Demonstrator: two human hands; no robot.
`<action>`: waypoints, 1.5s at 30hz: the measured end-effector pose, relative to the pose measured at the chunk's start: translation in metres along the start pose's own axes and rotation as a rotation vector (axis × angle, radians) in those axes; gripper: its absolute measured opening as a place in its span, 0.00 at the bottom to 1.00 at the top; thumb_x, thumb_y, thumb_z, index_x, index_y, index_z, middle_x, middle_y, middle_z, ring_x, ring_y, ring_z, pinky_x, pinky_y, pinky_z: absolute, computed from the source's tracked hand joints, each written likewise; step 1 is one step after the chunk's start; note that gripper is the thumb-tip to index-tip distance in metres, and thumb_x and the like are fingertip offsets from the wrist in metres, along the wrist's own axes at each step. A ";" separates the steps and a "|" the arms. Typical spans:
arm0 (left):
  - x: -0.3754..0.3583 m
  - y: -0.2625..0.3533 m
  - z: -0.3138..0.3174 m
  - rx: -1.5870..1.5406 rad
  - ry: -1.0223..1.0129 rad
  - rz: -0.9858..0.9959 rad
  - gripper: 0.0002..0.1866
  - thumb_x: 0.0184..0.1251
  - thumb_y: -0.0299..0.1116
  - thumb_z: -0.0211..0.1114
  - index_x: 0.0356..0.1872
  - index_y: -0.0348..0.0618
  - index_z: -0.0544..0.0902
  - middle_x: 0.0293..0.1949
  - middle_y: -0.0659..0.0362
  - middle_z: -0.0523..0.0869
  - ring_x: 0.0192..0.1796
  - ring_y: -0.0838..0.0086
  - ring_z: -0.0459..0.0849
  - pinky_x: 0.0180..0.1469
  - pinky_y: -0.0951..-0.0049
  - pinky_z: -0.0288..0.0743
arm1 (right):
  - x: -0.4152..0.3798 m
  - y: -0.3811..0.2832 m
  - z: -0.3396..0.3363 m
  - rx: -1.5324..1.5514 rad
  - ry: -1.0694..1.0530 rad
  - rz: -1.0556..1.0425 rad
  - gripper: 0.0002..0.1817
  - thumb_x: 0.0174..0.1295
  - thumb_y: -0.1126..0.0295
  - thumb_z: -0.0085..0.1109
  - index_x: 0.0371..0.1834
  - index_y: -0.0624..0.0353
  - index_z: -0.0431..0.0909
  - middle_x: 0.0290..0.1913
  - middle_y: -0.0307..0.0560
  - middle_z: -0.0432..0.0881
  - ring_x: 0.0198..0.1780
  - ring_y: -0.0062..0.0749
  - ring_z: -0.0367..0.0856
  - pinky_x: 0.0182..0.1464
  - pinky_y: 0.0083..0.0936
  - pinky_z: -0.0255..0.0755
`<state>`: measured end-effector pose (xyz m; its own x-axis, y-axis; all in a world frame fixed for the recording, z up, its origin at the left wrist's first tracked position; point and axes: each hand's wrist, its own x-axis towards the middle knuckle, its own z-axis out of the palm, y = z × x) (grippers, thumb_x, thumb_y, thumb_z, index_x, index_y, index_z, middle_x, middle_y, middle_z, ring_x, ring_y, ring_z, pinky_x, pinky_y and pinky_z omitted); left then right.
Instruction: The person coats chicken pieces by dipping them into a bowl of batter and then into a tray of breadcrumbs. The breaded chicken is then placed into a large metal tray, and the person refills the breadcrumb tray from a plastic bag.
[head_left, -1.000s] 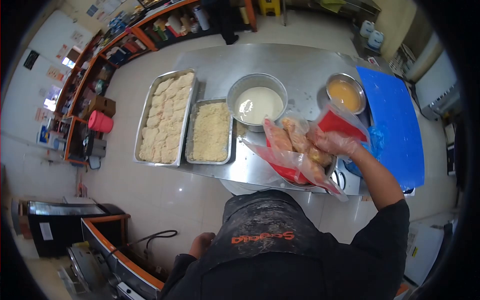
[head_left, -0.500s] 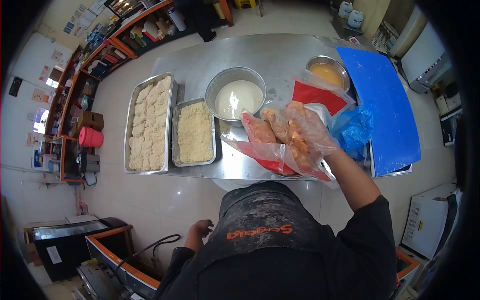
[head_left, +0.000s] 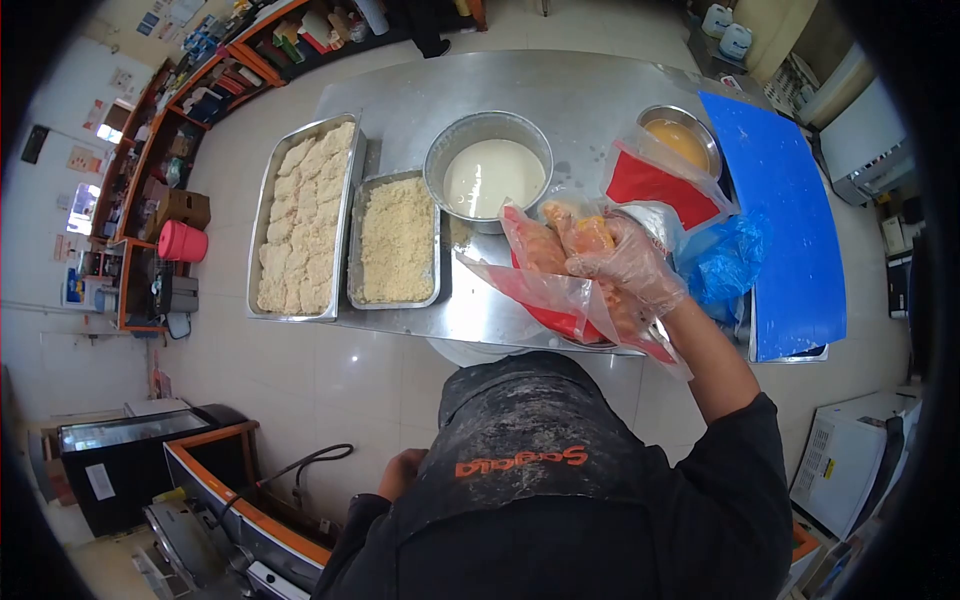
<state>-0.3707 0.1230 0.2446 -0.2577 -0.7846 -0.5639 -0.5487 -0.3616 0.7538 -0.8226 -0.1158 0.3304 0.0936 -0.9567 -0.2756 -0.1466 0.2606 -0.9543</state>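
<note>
Steel tabletop [head_left: 560, 85]: gloved right hand [head_left: 637, 268] in an open bag [head_left: 556, 318]

Marinated pieces [head_left: 535, 247], raw chicken by the look, fill the red-and-clear bag at the tabletop's near edge; its mouth is spread, presumably to let the hand in. That hand curls around an orange-coated piece [head_left: 592, 237]; its clear glove probably keeps marinade off the skin. Just beyond, slightly left, stands a pot [head_left: 488, 216] of pale liquid. Farther left, a small tray [head_left: 438, 255] of crumbs and a larger tray [head_left: 350, 215] of coated pieces stand side by side, likely for easy reach. Crumpled blue plastic [head_left: 725, 262] lies right of the bag, with a blue board [head_left: 790, 240] beyond it and a bowl [head_left: 712, 148] of orange liquid on the far side. The left hand [head_left: 402, 472] is low beside the body, partly hidden; whether it holds anything, I cannot tell.
</note>
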 end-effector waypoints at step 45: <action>0.029 -0.013 -0.003 0.094 -0.088 0.015 0.16 0.50 0.36 0.66 0.37 0.34 0.84 0.37 0.38 0.84 0.46 0.41 0.81 0.45 0.58 0.75 | -0.004 0.043 -0.033 -0.739 -0.139 -0.045 0.24 0.71 0.56 0.47 0.59 0.64 0.74 0.59 0.62 0.77 0.62 0.50 0.74 0.65 0.38 0.68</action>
<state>-0.3690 0.1029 0.2195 -0.3333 -0.7405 -0.5835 -0.6153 -0.2981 0.7297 -0.8619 -0.1045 0.2941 0.2312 -0.9266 -0.2966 -0.7580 0.0195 -0.6519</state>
